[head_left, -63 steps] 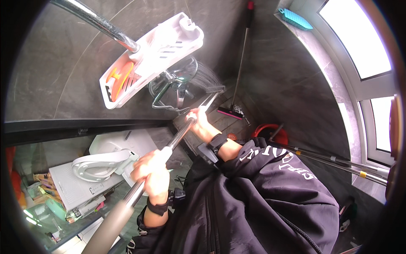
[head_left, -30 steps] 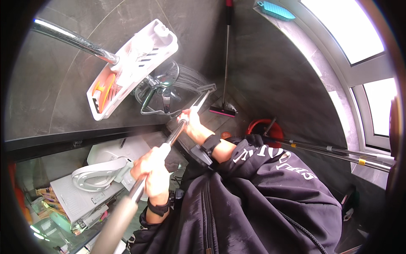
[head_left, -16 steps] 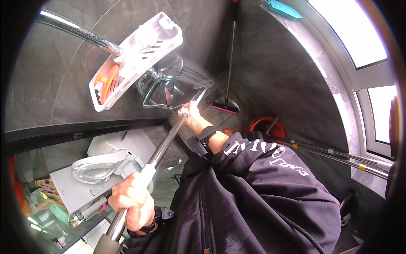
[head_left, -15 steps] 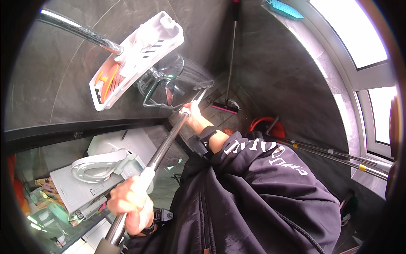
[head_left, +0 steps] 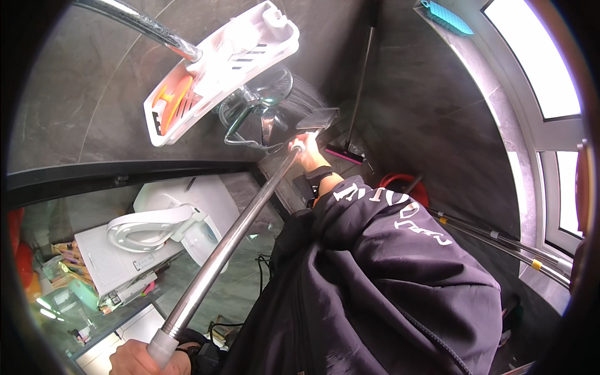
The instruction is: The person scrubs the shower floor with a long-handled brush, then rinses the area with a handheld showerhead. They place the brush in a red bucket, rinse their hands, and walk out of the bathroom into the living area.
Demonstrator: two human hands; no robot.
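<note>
Two hands gripping a long metal pole in a dark-walled corner

Seen from above, a person in a dark hooded jacket [head_left: 375,294] with pale lettering on the right sleeve holds a long silver pole [head_left: 228,247] that runs diagonally from the lower left to the upper middle. The left hand [head_left: 130,359], partly cut off by the lower edge, has its fingers curled around the pole's near end, just at a grey collar [head_left: 164,347]. The right hand [head_left: 305,150], on an outstretched arm, is closed around the pole near its far end. Just beyond it is a flat rectangular head [head_left: 317,117], close to the dark wall; whether the two touch is unclear.

Left of this head is a clear, round-ended fixture [head_left: 272,86], with pale streaks fanning out from it. Above that, a white slotted caddy [head_left: 275,47] on a chrome pipe [head_left: 150,28] holds an orange item [head_left: 177,103]. Right of the head, a broom [head_left: 344,155] with a pink-edged base stands in the corner, near a red tub [head_left: 403,182]. A bright blue brush [head_left: 447,18] lies on the ledge [head_left: 487,87] beside a window [head_left: 531,56]. More poles [head_left: 500,242] lean at the right. At the left is a white toilet seat [head_left: 147,219].
</note>
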